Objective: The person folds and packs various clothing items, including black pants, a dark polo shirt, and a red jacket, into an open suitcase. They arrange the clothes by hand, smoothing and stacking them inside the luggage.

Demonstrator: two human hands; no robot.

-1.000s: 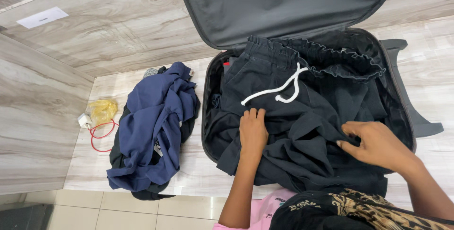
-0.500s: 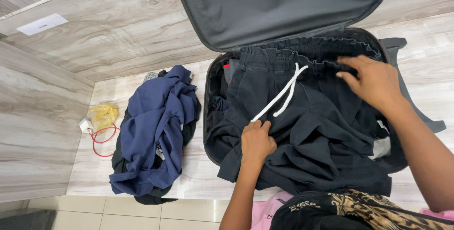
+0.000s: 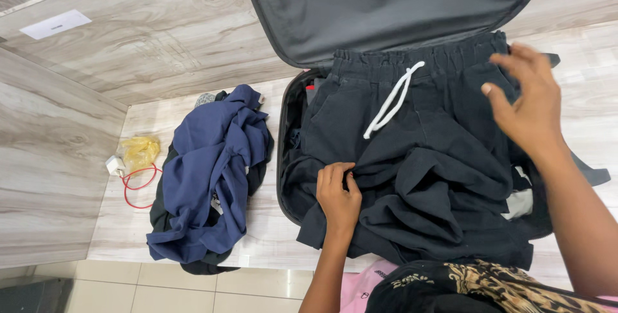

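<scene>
Trousers [image 3: 412,152] overhanging suitcase [image 3: 286,126] rim, hands apart

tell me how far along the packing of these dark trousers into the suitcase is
Done: the dark trousers lie inside the open suitcase, waistband spread flat. In hand: the left hand grips the bunched legs; the right hand hovers open above the waistband. Left: the legs hang over the front edge, and the blue clothes pile sits outside.

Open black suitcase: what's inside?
Dark drawstring trousers fill the open black suitcase, left hand gripping them. A red scrap and pale fabric peek out; everything beneath is covered.
</scene>
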